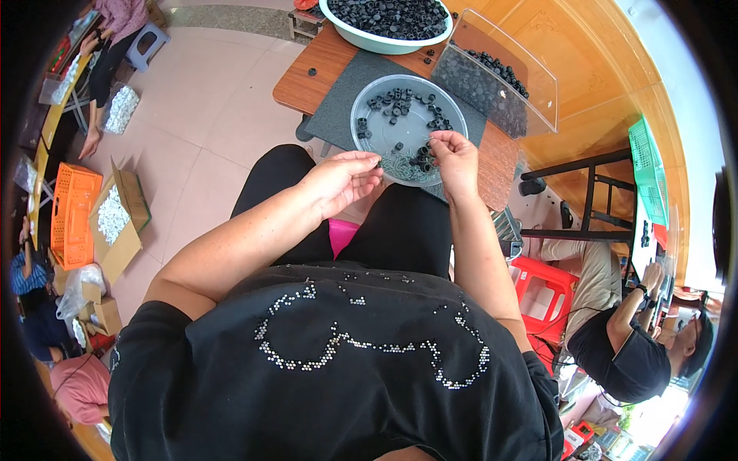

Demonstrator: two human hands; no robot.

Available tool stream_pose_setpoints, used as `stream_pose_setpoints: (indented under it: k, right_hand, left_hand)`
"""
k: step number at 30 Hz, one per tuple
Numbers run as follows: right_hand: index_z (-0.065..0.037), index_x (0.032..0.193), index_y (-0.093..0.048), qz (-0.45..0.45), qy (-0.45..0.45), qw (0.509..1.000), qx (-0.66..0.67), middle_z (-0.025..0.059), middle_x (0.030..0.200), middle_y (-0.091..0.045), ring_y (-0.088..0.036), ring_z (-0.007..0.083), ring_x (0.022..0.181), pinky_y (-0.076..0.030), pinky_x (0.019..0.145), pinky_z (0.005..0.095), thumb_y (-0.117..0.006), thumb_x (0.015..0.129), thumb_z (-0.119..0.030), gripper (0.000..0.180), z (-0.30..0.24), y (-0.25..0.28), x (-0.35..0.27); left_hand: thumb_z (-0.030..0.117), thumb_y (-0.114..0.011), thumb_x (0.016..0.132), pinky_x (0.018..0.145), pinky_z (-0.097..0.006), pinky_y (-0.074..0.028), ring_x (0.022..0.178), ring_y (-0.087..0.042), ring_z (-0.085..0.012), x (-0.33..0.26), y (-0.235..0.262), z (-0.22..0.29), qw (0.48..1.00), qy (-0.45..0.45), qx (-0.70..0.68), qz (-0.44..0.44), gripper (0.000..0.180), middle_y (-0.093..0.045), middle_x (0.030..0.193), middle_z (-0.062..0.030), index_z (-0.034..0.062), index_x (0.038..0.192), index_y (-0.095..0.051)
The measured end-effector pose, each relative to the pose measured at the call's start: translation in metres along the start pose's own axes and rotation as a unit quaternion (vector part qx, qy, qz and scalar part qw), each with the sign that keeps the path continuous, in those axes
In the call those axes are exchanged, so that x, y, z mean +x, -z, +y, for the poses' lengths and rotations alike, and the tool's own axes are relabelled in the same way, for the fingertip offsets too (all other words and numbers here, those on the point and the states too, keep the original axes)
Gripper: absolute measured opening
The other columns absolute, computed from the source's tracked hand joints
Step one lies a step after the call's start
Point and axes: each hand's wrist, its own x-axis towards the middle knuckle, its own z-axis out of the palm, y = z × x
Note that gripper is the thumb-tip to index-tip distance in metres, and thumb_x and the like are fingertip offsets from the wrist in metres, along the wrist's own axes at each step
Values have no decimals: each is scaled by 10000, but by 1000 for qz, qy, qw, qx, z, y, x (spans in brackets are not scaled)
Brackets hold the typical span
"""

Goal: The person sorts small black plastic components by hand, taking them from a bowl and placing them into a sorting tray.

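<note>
Left hand (344, 180), centre of frame: thumb and forefinger clamped on one small dark piece (379, 164), at the bowl's lower-left rim in this view; remaining fingers curled.

Right hand (457, 160), right of centre: thumb and forefinger together at the bowl's right rim; whether anything lies between them cannot be told. Gap between the hands spans the bowl's lower part.

Bowl (387, 137), round, clear, upper centre: black caps (397, 100) in loose clusters along top, left and right; small clear bits (401, 166) at bottom; bare base in the middle.

Mat (333, 100), dark grey, under the bowl, showing mainly at its left.

Table (296, 86), brown wood: left edge well apart from the bowl; one stray cap (312, 71) near that side.

Basin (384, 44), pale, heaped with black caps, top edge of frame.

Box (540, 114), clear, tilted, just beside the bowl's upper right.

Floor (207, 100), pale tile, running left to an orange crate (77, 215).
</note>
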Motion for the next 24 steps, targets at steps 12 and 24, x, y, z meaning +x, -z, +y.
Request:
stream_pose_setpoints:
  k: [12, 24]
  right_hand:
    - [-9, 830, -645, 25, 71, 996, -50, 4, 698, -602, -513, 66, 591, -422, 537, 217, -628, 799, -45, 50, 12, 1, 4]
    - [-58, 749, -606, 36, 12, 999, 37, -28, 614, -545, -450, 42, 505, -349, 460, 184, -657, 834, -174, 153, -1, 3, -1]
  left_hand:
    - [155, -585, 879, 674, -215, -488, 783, -584, -118, 1, 0, 1, 1000, -1, -3, 2, 155, -615, 894, -43, 49, 993, -589]
    - [166, -582, 883, 675, -209, -500, 780, -582, -114, 1, -2, 1, 1000, 0, -24, -1, 160, -607, 892, -42, 46, 990, -588]
